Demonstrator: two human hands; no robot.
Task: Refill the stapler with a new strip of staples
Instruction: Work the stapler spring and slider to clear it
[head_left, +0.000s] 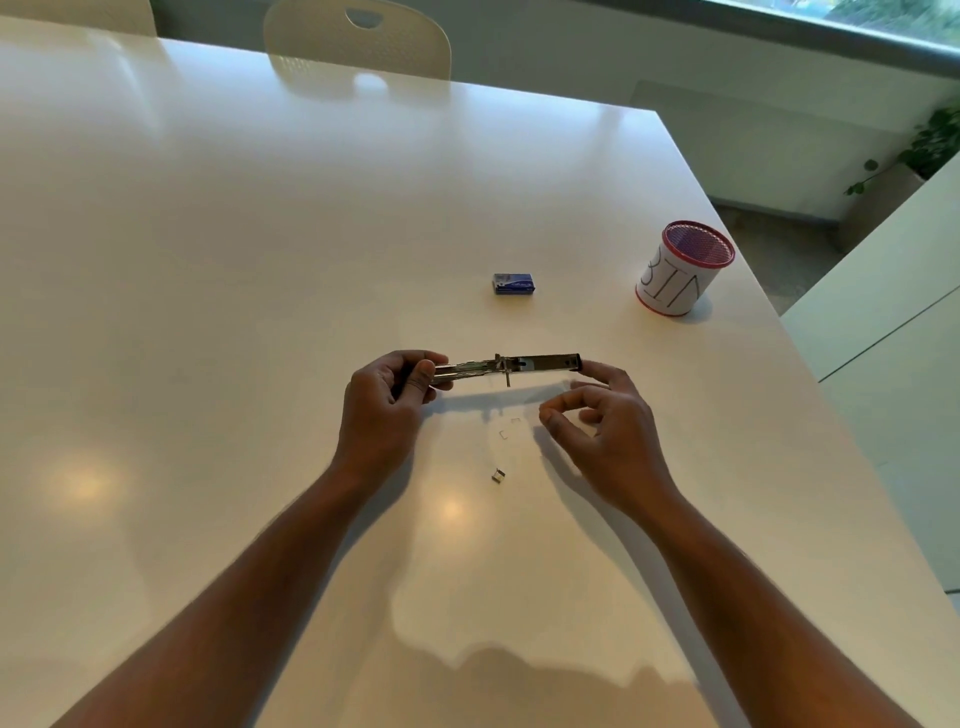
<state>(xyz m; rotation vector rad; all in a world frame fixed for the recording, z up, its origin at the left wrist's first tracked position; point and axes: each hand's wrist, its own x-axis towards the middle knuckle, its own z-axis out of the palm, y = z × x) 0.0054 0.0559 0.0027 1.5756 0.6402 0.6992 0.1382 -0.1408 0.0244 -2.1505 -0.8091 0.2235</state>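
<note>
The stapler (506, 366) is held just above the table (208, 260), swung open into one long line. Its left end is gripped by the left hand (387, 410), fingers and thumb curled round it. Its right tip is touched by a straightened fingertip of the right hand (597, 415), whose thumb and other fingers are loosely curled; whether anything is pinched there cannot be told.

The stapler is judged to be stiff, metal and fairly light, with smooth sides that may slip. A spring pusher is likely carried inside, so the rail should be steadied while loading. It is best held by the body near the hinge, as is done now, with the open channel left free.

A small clump of staples (498, 475) and a couple of loose ones lie on the table below the hands. The box (513, 285) lies farther off, closed. A new strip is expected to be brittle and light, easily snapped; it is best taken by its long sides.

A mesh cup (683, 270) stands to the right.
</note>
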